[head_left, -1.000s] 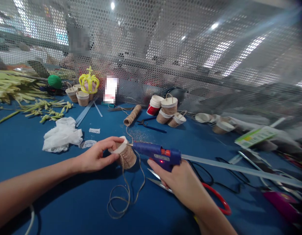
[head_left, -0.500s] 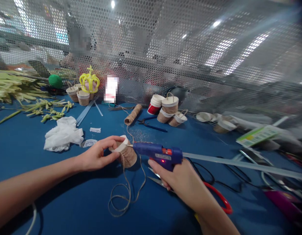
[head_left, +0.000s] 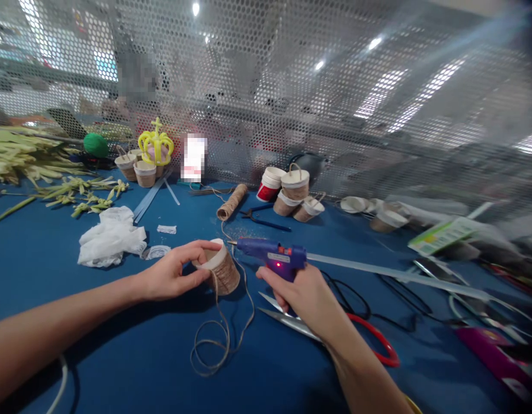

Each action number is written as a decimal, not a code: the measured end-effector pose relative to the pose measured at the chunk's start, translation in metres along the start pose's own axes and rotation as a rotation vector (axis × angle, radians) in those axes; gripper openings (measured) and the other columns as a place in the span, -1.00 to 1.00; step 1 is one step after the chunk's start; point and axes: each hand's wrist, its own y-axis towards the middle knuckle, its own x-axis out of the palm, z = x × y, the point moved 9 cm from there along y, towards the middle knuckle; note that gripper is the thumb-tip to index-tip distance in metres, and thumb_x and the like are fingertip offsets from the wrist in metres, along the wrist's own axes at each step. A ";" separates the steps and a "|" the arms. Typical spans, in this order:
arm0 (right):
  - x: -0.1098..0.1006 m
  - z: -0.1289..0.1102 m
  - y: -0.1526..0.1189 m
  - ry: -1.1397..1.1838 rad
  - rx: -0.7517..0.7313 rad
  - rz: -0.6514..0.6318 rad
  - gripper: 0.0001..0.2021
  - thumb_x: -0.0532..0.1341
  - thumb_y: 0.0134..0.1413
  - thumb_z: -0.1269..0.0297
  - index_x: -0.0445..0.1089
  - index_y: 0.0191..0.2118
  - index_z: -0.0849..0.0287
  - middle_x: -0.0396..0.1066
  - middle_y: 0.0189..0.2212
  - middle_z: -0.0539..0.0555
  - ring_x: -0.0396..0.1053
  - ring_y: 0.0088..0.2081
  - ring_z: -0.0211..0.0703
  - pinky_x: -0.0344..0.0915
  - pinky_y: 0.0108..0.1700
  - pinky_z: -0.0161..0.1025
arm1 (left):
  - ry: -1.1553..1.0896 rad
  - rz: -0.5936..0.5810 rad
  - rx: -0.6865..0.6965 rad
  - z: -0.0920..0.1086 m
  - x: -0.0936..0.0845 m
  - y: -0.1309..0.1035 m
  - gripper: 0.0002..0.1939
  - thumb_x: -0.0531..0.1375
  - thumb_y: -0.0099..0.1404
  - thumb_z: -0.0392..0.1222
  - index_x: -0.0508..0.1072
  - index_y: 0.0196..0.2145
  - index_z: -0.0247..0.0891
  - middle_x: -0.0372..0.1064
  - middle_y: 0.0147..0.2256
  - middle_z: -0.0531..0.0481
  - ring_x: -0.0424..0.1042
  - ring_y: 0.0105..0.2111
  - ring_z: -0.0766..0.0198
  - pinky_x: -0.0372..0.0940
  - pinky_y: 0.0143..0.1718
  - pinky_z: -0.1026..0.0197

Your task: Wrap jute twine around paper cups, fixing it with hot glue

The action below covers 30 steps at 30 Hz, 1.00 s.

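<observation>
My left hand [head_left: 173,270] pinches the rim of a small cup [head_left: 225,273] wrapped in brown twine, with a white band at its top. The cup lies tilted, its opening toward my fingers. A loose length of twine [head_left: 226,345] hangs from it and coils on the table. My right hand [head_left: 300,293] is wrapped round a blue hot glue gun [head_left: 270,253] with a lit red light. Its nozzle points left, close to the cup's upper edge; whether they touch I cannot tell. A long clear glue stick [head_left: 369,270] sticks out of its back.
Scissors with red handles [head_left: 380,339] lie under my right forearm. Behind the cup are a twine roll [head_left: 232,202], blue pliers [head_left: 266,223] and several wrapped cups [head_left: 295,184]. White cloth [head_left: 111,237] lies left. A perforated metal screen [head_left: 249,75] closes off the back.
The glue gun has moved slightly up and left, its nozzle now nearer the cup's top edge. My left hand and the cup have stayed nearly still. More of the scissors shows.
</observation>
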 end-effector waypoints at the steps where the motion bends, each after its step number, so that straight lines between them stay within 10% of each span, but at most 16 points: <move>1: -0.002 0.002 0.002 0.037 -0.003 0.016 -0.78 0.15 -0.07 0.14 0.25 -0.53 0.20 0.14 -0.81 -0.12 0.16 -0.72 -0.30 0.19 -0.61 -0.33 | -0.002 0.004 0.002 0.000 0.000 0.000 -0.88 0.02 0.23 -0.30 0.18 -0.47 -0.28 0.18 0.02 -0.20 0.20 0.03 0.19 0.10 0.01 0.11; 7: -0.036 0.028 0.021 0.004 0.012 0.333 -0.74 0.17 -0.10 0.10 0.28 -0.44 0.24 0.37 -0.57 0.05 0.32 -0.57 -0.23 0.24 -0.53 -0.31 | -0.030 0.050 -0.003 -0.004 -0.005 0.000 -0.86 0.02 0.23 -0.27 0.19 -0.49 -0.29 0.24 -0.04 -0.16 0.22 -0.02 0.20 0.13 -0.03 0.13; 21: -0.032 0.061 0.051 -0.326 0.155 0.340 -0.65 0.13 -0.03 0.13 0.14 -0.72 0.14 0.31 -0.69 0.12 0.36 -0.51 -0.05 0.20 -0.46 -0.20 | 0.017 0.015 -0.017 0.013 -0.006 -0.002 -0.86 0.02 0.18 -0.24 0.17 -0.51 -0.29 0.29 -0.27 -0.10 0.27 -0.29 0.27 0.17 -0.23 0.20; 27: -0.036 0.016 0.023 -0.447 -0.008 0.475 -0.78 0.10 0.01 0.16 0.30 -0.45 0.23 0.33 -0.29 0.31 0.25 -0.15 0.12 0.15 -0.23 -0.09 | 0.018 0.038 -0.005 0.014 -0.009 -0.002 -0.86 0.02 0.17 -0.24 0.16 -0.52 -0.29 0.27 -0.31 -0.08 0.25 -0.32 0.28 0.16 -0.24 0.20; 30: -0.004 -0.022 0.002 -0.364 -0.168 0.277 -0.72 0.08 0.03 0.05 0.32 -0.44 0.16 0.37 -0.47 0.06 0.30 -0.41 -0.19 0.20 -0.35 -0.27 | 0.018 0.070 -0.027 0.009 -0.014 -0.001 -0.86 0.02 0.16 -0.23 0.18 -0.52 -0.30 0.27 -0.33 -0.08 0.25 -0.33 0.28 0.16 -0.25 0.20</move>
